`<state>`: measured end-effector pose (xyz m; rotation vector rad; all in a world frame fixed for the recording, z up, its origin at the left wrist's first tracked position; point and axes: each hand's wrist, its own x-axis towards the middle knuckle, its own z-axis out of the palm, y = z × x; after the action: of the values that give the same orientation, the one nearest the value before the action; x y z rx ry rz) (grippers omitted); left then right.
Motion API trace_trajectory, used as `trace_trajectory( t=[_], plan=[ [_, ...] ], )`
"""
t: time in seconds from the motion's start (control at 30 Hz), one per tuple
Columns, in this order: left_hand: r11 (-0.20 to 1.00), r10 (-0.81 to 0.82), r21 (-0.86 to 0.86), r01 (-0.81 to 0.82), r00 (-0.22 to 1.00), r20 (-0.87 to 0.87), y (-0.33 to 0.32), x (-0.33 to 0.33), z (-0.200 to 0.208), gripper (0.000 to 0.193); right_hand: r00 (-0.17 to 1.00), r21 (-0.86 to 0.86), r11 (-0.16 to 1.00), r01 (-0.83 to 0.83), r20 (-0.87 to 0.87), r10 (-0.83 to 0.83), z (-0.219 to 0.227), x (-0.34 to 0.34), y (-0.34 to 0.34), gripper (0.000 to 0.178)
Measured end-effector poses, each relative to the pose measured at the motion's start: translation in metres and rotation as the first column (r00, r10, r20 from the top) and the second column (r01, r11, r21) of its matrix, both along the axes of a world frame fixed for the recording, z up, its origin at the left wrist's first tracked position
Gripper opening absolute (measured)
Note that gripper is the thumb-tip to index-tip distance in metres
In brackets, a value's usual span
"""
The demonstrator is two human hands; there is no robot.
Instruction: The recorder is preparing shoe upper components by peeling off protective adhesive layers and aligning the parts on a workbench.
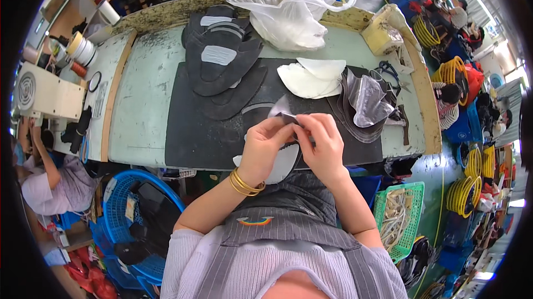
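My left hand (263,150) and my right hand (322,146) meet over the front of a black mat (186,132). Both pinch a small dark piece (287,116) with a pale, shiny flap; its exact kind does not show. Below the hands, at the mat's front edge, a white curved piece (282,167) is partly covered by my left hand. A black curved piece (256,113) lies just behind my fingers. To the far left, black shoe-upper pieces (202,79) with white patches overlap in a pile. White curved pieces (313,78) are stacked behind my right hand, beside dark grey shiny pieces (369,102).
At the back of the table stands a clear plastic bag (286,10). Scissors (390,71) and a hammer (405,124) lie right. A blue basket (119,199) stands left below, a green basket (417,210) right below. Another person (61,185) sits at a machine (50,91) on the left.
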<state>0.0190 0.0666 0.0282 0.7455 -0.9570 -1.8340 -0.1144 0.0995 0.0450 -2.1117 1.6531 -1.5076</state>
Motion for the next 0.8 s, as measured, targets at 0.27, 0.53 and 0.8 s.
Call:
trace_trajectory(
  t=[0.27,0.53,0.8],
  plan=[
    [0.991,0.038,-0.129,-0.038,0.999,-0.005,0.016,0.002,0.018,0.017,0.925,-0.207,0.972,-0.114,-0.379,0.028,0.035,0.000,0.009,0.038],
    [0.982,0.089,-0.163,-0.097,0.994,-0.057,0.026,-0.001,0.025,0.018,0.896,-0.264,0.937,-0.231,-0.432,0.099,0.039,-0.008,0.006,0.039],
    [0.992,0.009,-0.130,-0.002,0.999,0.049,0.023,0.012,0.037,0.014,0.871,-0.152,0.973,-0.175,-0.485,0.081,0.046,-0.001,0.012,0.028]
  ],
)
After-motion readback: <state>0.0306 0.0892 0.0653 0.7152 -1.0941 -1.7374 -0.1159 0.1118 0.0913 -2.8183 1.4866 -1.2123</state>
